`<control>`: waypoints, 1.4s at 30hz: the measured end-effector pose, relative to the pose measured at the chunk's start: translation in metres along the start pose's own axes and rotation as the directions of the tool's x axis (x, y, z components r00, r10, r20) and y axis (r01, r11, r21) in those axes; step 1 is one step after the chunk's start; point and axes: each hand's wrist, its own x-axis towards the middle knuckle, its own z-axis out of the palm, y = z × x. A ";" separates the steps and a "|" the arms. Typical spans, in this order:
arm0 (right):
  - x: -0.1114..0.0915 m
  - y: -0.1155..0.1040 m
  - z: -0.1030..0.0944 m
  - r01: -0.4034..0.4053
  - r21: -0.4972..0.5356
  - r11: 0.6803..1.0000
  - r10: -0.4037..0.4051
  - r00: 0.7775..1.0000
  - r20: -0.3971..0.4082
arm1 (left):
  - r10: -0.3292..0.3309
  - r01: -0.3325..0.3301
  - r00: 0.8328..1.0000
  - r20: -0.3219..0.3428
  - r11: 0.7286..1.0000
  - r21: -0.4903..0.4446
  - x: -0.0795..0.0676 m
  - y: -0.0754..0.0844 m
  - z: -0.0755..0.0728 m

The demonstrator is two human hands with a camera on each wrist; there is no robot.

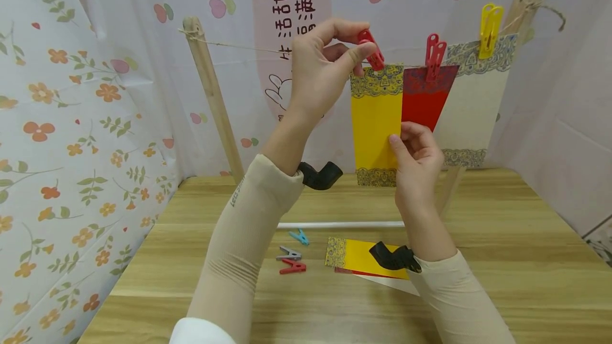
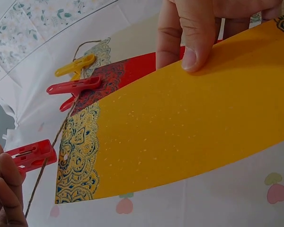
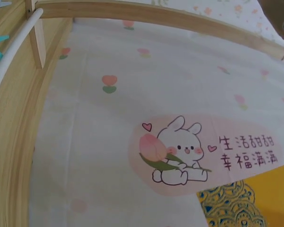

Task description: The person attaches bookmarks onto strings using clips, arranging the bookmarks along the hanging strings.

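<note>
My left hand (image 1: pixel 322 65) pinches a red clothespin (image 1: pixel 372 51) at the string, by the patterned top edge of a yellow card (image 1: pixel 376 126). In the left wrist view the tip of the red clothespin (image 2: pixel 45 153) meets the string beside the card's edge; I cannot tell whether it bites the card. My right hand (image 1: pixel 418 161) holds the yellow card by its right edge, between thumb and fingers. Just right of it, a red card (image 1: pixel 425 97) hangs from another red clothespin (image 1: pixel 434 57), and a cream card (image 1: pixel 470 105) from a yellow clothespin (image 1: pixel 490 31).
The string (image 1: pixel 239 45) runs between a left wooden post (image 1: pixel 212 94) and a right one (image 1: pixel 523 7). On the table lie blue (image 1: pixel 299 237), grey (image 1: pixel 289 253) and red (image 1: pixel 292 266) clothespins, stacked cards (image 1: pixel 358 254) and a white rod (image 1: pixel 341 224). Patterned cloth hangs behind.
</note>
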 end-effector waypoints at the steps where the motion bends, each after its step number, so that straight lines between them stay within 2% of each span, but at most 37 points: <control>1: 0.001 0.000 -0.001 0.007 0.005 1.000 -0.007 1.000 -0.002 | 0.008 -0.008 1.000 0.003 1.000 -0.005 0.000 -0.001 0.000; 7: 0.005 0.000 -0.003 0.034 0.027 0.999 -0.033 0.999 -0.030 | 0.012 -0.012 1.000 0.005 1.000 -0.011 0.000 0.000 0.002; 9: 0.006 0.000 -0.003 0.033 0.028 0.999 -0.032 0.999 -0.038 | -0.008 0.008 1.000 0.006 1.000 -0.005 0.000 0.000 0.003; 14: 0.005 0.003 0.000 0.046 0.031 0.998 -0.045 0.998 -0.050 | 0.011 -0.012 0.999 0.033 1.000 0.017 -0.001 -0.001 0.004; 19: 0.005 0.005 0.002 0.073 0.035 0.997 -0.071 0.995 -0.067 | 0.002 -0.003 0.999 0.040 1.000 0.027 -0.003 -0.001 0.003; 21: 0.004 0.006 0.002 0.076 0.036 0.996 -0.074 0.995 -0.066 | -0.021 0.020 0.999 0.039 0.999 0.032 -0.003 -0.001 0.002; 28: 0.002 0.006 0.005 0.072 0.027 0.997 -0.070 0.996 -0.062 | -0.031 0.027 0.997 0.064 0.998 0.061 -0.004 -0.001 0.001; 37: -0.001 0.008 0.003 0.051 0.028 0.998 -0.050 0.998 -0.039 | -0.081 0.073 0.993 0.082 0.993 0.092 -0.004 -0.002 0.000; 42: -0.002 0.007 0.001 0.052 0.018 0.998 -0.052 0.998 -0.022 | -0.102 0.089 0.991 0.082 0.985 0.146 -0.004 -0.004 0.001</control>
